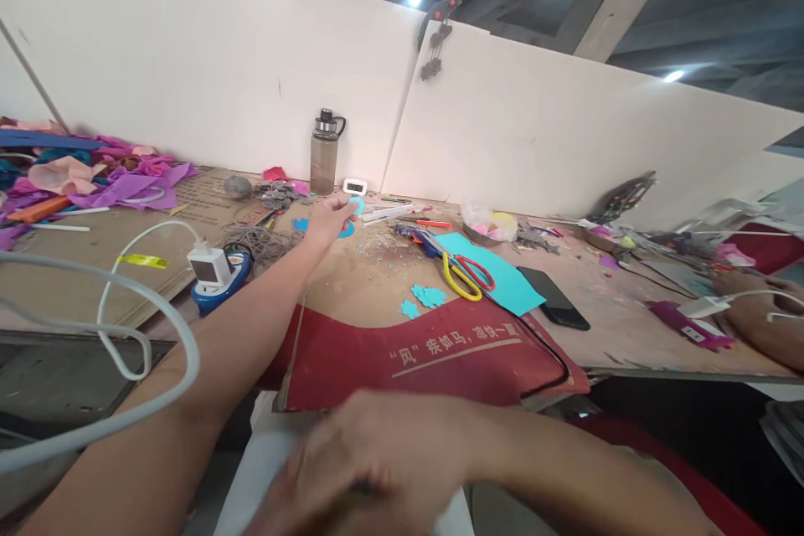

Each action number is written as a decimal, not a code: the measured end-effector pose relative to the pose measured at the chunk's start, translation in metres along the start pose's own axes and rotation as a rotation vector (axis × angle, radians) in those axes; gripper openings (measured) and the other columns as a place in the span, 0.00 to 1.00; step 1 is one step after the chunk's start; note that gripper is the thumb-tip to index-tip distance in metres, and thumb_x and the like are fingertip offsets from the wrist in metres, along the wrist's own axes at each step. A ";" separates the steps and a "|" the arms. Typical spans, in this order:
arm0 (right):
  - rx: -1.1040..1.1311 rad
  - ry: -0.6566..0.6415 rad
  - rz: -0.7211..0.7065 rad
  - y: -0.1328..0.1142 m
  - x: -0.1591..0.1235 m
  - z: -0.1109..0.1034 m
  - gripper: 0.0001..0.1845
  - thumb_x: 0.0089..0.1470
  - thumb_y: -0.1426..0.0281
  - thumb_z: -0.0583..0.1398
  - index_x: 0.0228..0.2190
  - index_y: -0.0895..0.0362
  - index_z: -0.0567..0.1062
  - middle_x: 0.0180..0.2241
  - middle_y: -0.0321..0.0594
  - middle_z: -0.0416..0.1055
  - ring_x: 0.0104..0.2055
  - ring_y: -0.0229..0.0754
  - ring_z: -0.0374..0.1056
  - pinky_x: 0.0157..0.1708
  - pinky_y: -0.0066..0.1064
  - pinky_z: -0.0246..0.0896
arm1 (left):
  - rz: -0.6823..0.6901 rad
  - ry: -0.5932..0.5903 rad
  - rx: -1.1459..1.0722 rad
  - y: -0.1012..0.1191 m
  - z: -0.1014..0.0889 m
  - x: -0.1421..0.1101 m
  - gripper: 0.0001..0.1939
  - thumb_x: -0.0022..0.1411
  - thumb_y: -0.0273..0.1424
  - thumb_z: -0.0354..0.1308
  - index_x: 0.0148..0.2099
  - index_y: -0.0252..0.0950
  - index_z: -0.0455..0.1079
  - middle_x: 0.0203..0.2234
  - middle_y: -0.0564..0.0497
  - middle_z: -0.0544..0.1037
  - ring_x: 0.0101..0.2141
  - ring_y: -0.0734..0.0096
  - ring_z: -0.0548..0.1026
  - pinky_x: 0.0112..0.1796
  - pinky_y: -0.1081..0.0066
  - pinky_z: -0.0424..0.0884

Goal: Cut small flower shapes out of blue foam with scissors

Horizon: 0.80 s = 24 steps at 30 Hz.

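Observation:
My left hand (pixel 329 222) reaches far over the table, its fingers closed in a pinch on a small light-blue paper piece (pixel 357 205). Beneath that hand lies a darker blue round thing (pixel 345 229), partly hidden. My right hand (pixel 383 461) is low and close to me, above my lap, smeared by motion; its fingers cannot be made out. Between the hands, small turquoise flower-like paper cutouts (pixel 428 296) lie on the cardboard. Scissors (pixel 466 275) with red and yellow handles rest on a turquoise paper sheet (pixel 502 272).
A black phone (pixel 553 298) lies right of the sheet. A water bottle (pixel 323 152) and a small white digital display (pixel 355 186) stand at the back. White cables and a charger (pixel 210 268) are at left, beside coloured scraps (pixel 126 180). Another person's hand (pixel 750 297) is at far right.

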State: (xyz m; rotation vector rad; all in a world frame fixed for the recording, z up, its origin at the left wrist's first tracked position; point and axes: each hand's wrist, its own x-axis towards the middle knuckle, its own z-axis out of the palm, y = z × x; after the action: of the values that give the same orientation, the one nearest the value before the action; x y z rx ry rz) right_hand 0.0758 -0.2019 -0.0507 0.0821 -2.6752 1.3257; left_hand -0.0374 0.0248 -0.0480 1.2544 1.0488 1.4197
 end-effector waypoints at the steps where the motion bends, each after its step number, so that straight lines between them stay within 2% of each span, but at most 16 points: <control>1: -0.057 0.223 0.046 0.002 -0.006 -0.007 0.22 0.75 0.59 0.59 0.58 0.60 0.80 0.59 0.48 0.83 0.60 0.41 0.80 0.62 0.25 0.69 | 0.002 -0.005 0.005 0.001 0.000 -0.001 0.14 0.61 0.28 0.72 0.27 0.35 0.72 0.18 0.56 0.75 0.16 0.82 0.61 0.22 0.76 0.54; 2: -0.142 0.445 0.140 0.007 -0.013 -0.015 0.20 0.75 0.60 0.58 0.59 0.57 0.80 0.58 0.47 0.83 0.61 0.42 0.79 0.64 0.30 0.69 | 0.005 -0.009 0.007 0.001 0.001 -0.002 0.14 0.61 0.29 0.72 0.26 0.35 0.72 0.17 0.56 0.74 0.16 0.82 0.61 0.22 0.76 0.53; 4: -0.347 0.749 0.330 0.023 -0.026 -0.027 0.19 0.73 0.64 0.60 0.60 0.56 0.79 0.63 0.50 0.79 0.67 0.48 0.73 0.69 0.44 0.65 | 0.008 -0.018 -0.004 0.004 0.001 -0.004 0.15 0.60 0.29 0.73 0.26 0.35 0.71 0.17 0.57 0.73 0.16 0.82 0.60 0.22 0.75 0.53; 5: -0.424 0.810 0.398 0.032 -0.031 -0.031 0.21 0.70 0.65 0.63 0.60 0.58 0.79 0.66 0.55 0.76 0.70 0.53 0.71 0.70 0.49 0.64 | 0.005 -0.023 -0.018 0.004 0.002 -0.004 0.14 0.60 0.29 0.72 0.26 0.35 0.71 0.17 0.57 0.73 0.16 0.82 0.60 0.22 0.76 0.53; 6: -0.453 0.811 0.435 0.039 -0.034 -0.034 0.22 0.67 0.66 0.66 0.60 0.58 0.79 0.65 0.56 0.76 0.68 0.54 0.72 0.69 0.49 0.66 | 0.001 -0.030 -0.035 0.005 0.002 -0.005 0.14 0.59 0.29 0.72 0.26 0.35 0.71 0.17 0.57 0.72 0.17 0.82 0.60 0.22 0.76 0.52; 8: -0.441 0.760 0.438 0.050 -0.035 -0.039 0.19 0.69 0.66 0.64 0.58 0.54 0.81 0.57 0.49 0.82 0.59 0.50 0.78 0.61 0.45 0.72 | -0.006 -0.053 -0.071 0.005 0.002 -0.006 0.14 0.57 0.29 0.73 0.26 0.35 0.70 0.17 0.57 0.71 0.17 0.83 0.59 0.22 0.76 0.52; 10: -0.423 0.813 0.413 0.056 -0.033 -0.049 0.15 0.70 0.65 0.61 0.54 0.51 0.83 0.48 0.44 0.86 0.49 0.46 0.82 0.53 0.40 0.75 | -0.007 -0.085 -0.104 0.003 0.002 -0.006 0.15 0.54 0.30 0.74 0.26 0.35 0.70 0.18 0.57 0.71 0.17 0.83 0.58 0.22 0.76 0.52; 13: -0.459 1.054 0.376 0.066 -0.033 -0.078 0.13 0.70 0.64 0.59 0.45 0.52 0.84 0.40 0.41 0.85 0.41 0.45 0.80 0.47 0.38 0.74 | 0.008 -0.138 -0.127 -0.004 0.001 -0.004 0.17 0.51 0.34 0.76 0.26 0.35 0.71 0.17 0.58 0.68 0.18 0.83 0.59 0.22 0.75 0.51; 16: -0.445 1.350 0.365 0.091 -0.047 -0.108 0.15 0.68 0.60 0.58 0.45 0.53 0.81 0.42 0.44 0.82 0.43 0.48 0.77 0.46 0.41 0.73 | 0.014 -0.239 -0.021 -0.011 0.001 -0.003 0.22 0.48 0.43 0.78 0.24 0.36 0.70 0.16 0.59 0.66 0.18 0.81 0.58 0.23 0.73 0.51; 18: -0.465 1.546 0.413 0.113 -0.062 -0.121 0.17 0.65 0.58 0.58 0.45 0.55 0.79 0.42 0.48 0.79 0.43 0.51 0.74 0.46 0.43 0.72 | -0.004 -0.302 0.099 -0.016 0.001 -0.003 0.25 0.46 0.47 0.77 0.23 0.37 0.68 0.15 0.59 0.65 0.17 0.79 0.58 0.23 0.72 0.51; 20: -0.473 1.578 0.514 0.132 -0.076 -0.127 0.19 0.60 0.56 0.62 0.46 0.56 0.78 0.42 0.49 0.77 0.42 0.52 0.72 0.49 0.48 0.71 | -0.009 -0.369 0.199 -0.021 0.002 -0.005 0.25 0.46 0.50 0.75 0.22 0.38 0.68 0.15 0.59 0.64 0.18 0.78 0.59 0.24 0.71 0.53; 24: -0.378 1.437 0.541 0.145 -0.090 -0.130 0.17 0.60 0.55 0.60 0.41 0.54 0.77 0.39 0.46 0.78 0.41 0.51 0.73 0.48 0.45 0.71 | 0.075 -0.441 0.357 -0.028 0.006 -0.013 0.25 0.51 0.51 0.71 0.21 0.38 0.66 0.16 0.56 0.66 0.21 0.74 0.61 0.27 0.69 0.54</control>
State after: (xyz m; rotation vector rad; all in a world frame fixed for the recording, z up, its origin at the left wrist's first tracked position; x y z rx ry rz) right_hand 0.1627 -0.0126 -0.1021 -1.1866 -1.5767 0.4680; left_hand -0.0282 0.0175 -0.0774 1.7836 0.9757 0.9629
